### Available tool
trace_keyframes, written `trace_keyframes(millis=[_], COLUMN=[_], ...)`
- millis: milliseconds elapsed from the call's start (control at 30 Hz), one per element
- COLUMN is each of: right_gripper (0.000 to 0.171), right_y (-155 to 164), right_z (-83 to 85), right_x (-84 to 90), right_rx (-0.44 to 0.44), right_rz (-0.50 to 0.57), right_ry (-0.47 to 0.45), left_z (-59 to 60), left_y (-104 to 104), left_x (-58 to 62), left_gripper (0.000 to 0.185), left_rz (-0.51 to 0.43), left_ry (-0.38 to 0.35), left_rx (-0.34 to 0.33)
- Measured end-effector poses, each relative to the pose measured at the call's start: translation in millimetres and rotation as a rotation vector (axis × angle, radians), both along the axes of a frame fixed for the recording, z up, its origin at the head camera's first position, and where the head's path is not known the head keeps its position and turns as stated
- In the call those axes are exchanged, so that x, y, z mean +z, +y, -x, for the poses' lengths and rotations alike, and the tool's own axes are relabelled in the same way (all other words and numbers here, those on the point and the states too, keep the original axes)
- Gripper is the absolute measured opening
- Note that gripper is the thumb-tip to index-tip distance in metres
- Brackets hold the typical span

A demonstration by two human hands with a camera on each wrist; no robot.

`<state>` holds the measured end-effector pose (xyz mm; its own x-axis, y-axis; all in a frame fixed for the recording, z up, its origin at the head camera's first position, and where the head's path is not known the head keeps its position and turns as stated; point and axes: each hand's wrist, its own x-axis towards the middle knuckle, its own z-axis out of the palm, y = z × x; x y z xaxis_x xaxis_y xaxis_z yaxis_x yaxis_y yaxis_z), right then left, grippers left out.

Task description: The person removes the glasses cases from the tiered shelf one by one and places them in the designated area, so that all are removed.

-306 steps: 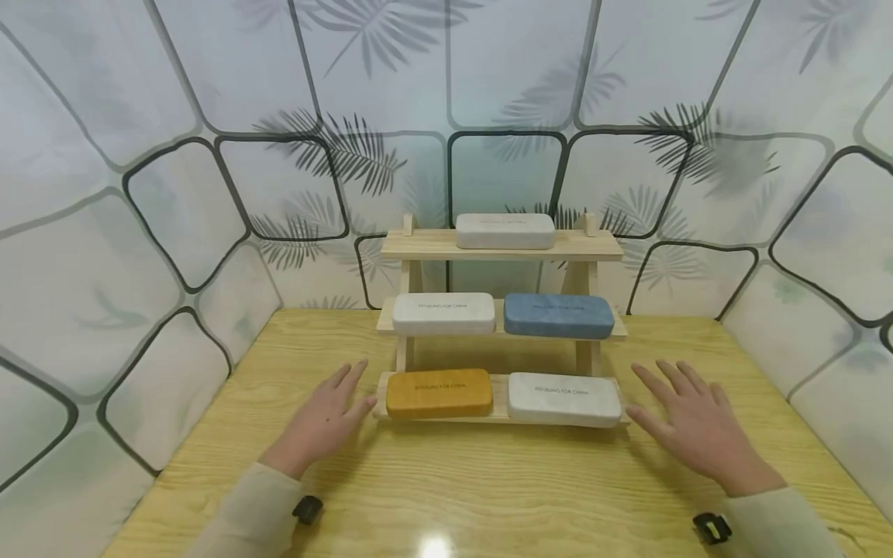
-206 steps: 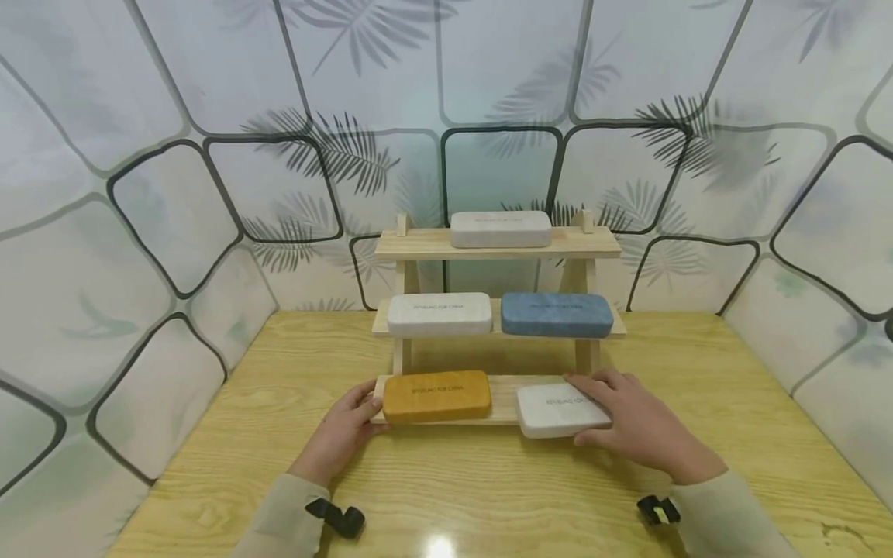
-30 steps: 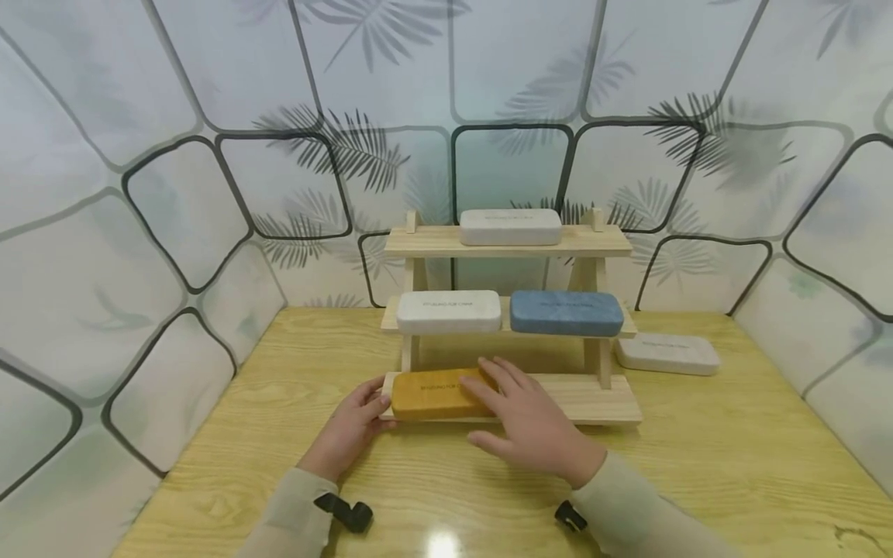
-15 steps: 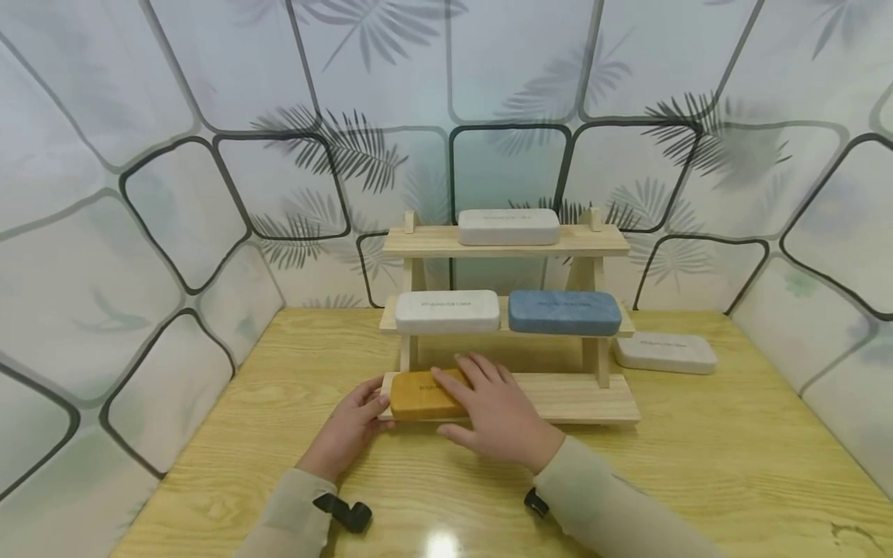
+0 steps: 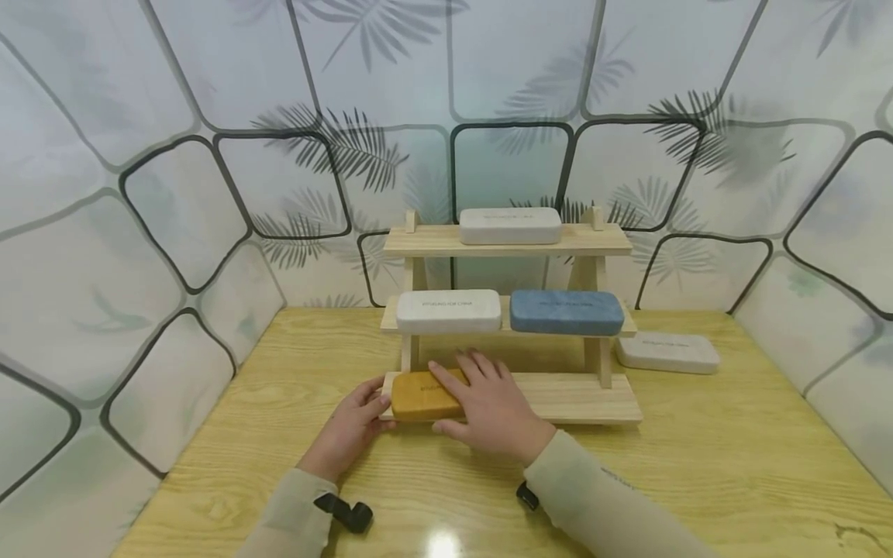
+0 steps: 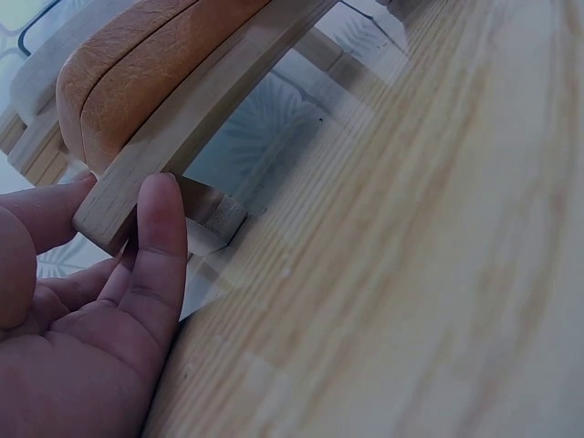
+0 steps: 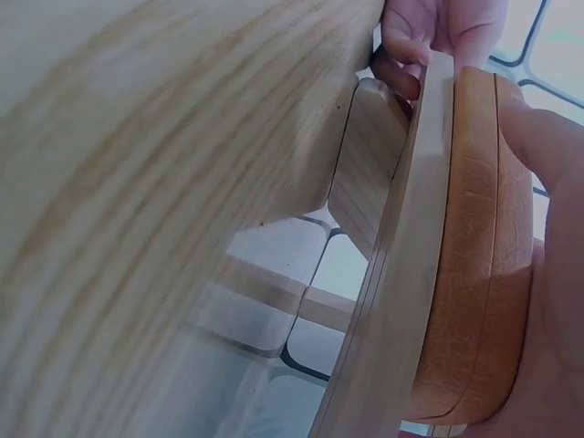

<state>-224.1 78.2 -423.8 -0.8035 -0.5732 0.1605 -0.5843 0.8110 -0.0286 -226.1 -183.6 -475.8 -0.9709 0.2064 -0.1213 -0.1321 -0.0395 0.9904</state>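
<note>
An orange glasses case lies at the left of the bottom tier of a three-tier wooden display shelf. My right hand spans the right part of that case, fingers over the top and far edge, thumb at the front; its right end is hidden under the hand. In the right wrist view the orange case sits flat along the board. My left hand pinches the board's left end, thumb above and fingers below, as the left wrist view shows at the board corner.
A white case and a blue case rest on the middle tier. Another pale case sits on the top tier. On the wooden table, behind the shelf's right side, lies one more white case. Patterned fabric walls surround the table.
The white case from the bottom right tier now lies on the table at the right. My right hand moved left onto the orange case. My left hand took hold of the board earlier and stays there.
</note>
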Motion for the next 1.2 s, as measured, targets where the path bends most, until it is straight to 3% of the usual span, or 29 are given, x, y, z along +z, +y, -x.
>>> trace_keyframes(millis=[500, 900, 1200], right_gripper=[0.086, 0.076, 0.076], right_y=[2.1, 10.8, 26.5], right_z=[-2.0, -5.5, -10.9], right_x=[-3.3, -3.0, -2.8], right_rx=[0.016, 0.063, 0.095], right_rz=[0.011, 0.060, 0.061], right_ry=[-0.031, 0.018, 0.031], left_z=[0.8, 3.0, 4.8], left_y=[-1.0, -0.4, -1.7], left_x=[-6.8, -5.7, -5.3], left_gripper=[0.058, 0.057, 0.056], left_rz=[-0.015, -0.022, -0.046], left_ry=[-0.013, -0.013, -0.005], left_rx=[-0.014, 0.009, -0.011])
